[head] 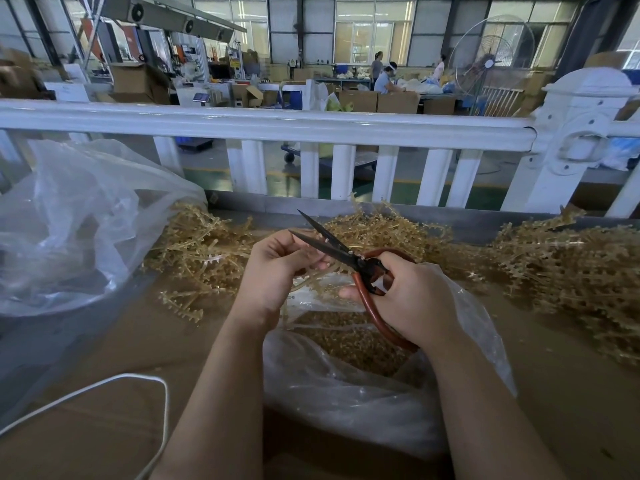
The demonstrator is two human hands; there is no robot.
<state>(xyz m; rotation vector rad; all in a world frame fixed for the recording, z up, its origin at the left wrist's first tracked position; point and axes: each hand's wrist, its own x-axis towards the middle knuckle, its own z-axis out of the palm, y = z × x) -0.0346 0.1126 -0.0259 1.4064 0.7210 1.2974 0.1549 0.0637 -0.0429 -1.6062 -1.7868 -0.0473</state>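
Head view (1 camera only): my left hand (273, 271) pinches 1 tan plastic sprig (311, 282) and holds it up at the scissors (329, 245), whose 2 blades stand apart, so the stem meets the edges. My right hand (412, 299) is wrapped round the red-brown handle loops, ready to squeeze. Both hands work directly above the open clear bag (346, 403), so trimmed pieces should drop inside. The heap of uncut sprigs (204, 251) lies just behind, within reach.
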